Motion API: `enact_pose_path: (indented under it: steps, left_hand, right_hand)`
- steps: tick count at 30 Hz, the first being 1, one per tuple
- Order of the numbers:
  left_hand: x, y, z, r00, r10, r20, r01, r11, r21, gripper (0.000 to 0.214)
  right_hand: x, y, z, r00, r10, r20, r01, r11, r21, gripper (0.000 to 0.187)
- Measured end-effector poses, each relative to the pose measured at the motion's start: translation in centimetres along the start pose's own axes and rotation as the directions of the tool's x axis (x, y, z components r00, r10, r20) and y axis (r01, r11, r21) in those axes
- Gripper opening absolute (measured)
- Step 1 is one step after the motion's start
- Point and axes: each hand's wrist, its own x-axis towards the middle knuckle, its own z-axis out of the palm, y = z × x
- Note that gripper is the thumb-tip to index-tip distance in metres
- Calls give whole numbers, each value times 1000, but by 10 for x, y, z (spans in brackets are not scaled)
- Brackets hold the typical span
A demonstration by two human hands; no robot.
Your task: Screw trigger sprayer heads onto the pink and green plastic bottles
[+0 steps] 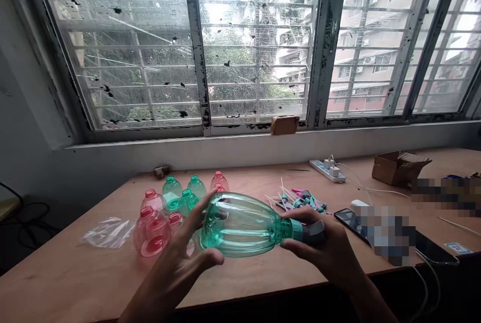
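A clear green spray bottle (242, 222) lies sideways in the air above the front of the table, its base to the left and its neck to the right. My left hand (184, 258) cups the base, fingers behind it and thumb below. At the neck, my right hand (332, 245) grips the teal collar and grey spray head (311, 232), which are partly covered by the fingers. Behind the left hand stand several open-necked bottles, among them a pink bottle (151, 232) and a green bottle (171, 192). A pile of spray heads (306, 200) with white tubes lies beyond the right hand.
A crumpled plastic bag (108, 232) lies on the table's left. Farther right are a power strip (326, 171) with cables, a cardboard box (394, 170) and a phone (351, 225). Windows (255, 42) line the back wall.
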Motion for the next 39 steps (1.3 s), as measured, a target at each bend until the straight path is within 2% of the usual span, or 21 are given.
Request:
enact_pose_path:
  steps: [2,4,8,13,16,19,21,25,27,29,33,36,39]
  left_hand:
    - [0,1,0,999,23,-32,-25,999,-43,93]
    - [-2,5,1,995,94,-36,-97,991,-93,99]
    - [-5,13,1,979,197,45,-195,980,-46,96]
    - [-8,9,1,992,127,0,-126,982,140,94]
    - [-7,7,2,998,68,7,-68,996,60,95]
    - [-5,10,2,999,15,-33,-17,999,-47,78]
    - [-4,11,2,998,42,-42,-45,996,-75,74]
    - [-5,12,0,984,178,7,-177,982,-67,83]
    - [-8,12,0,989,147,-14,-147,988,-46,83]
    - [-11,14,1,996,64,-61,-67,996,-50,84]
    - [-10,23,7,995,-46,-91,27,979,-200,90]
    - [-6,28,10,994,-47,-97,15,953,-302,79]
    - [-5,23,8,997,-5,-80,-20,952,-304,78]
  right_hand:
    - [1,1,0,1000,-13,4,13,1000,20,29]
    - [1,0,-1,1000,2,-13,-2,999,33,28]
    - [0,-5,0,998,57,-27,-54,995,81,28]
    - [-1,-7,2,997,69,-36,-66,994,87,27]
    - [-1,-4,2,997,38,-60,-36,999,30,28]
    - [-2,1,2,999,4,-48,-4,1000,-9,30]
    - [-2,5,2,1000,-12,-26,12,1000,-12,34]
    - [-3,7,2,999,26,-32,-27,1000,-13,39]
    - [-3,5,2,997,56,-43,-56,998,-7,40]
    - [-3,3,3,997,60,-48,-60,998,1,42]
    - [-3,-1,5,996,51,-69,-51,999,6,44]
    - [-3,-1,5,996,49,-74,-49,999,11,45]
    - [-3,0,5,994,68,-83,-67,998,22,46]
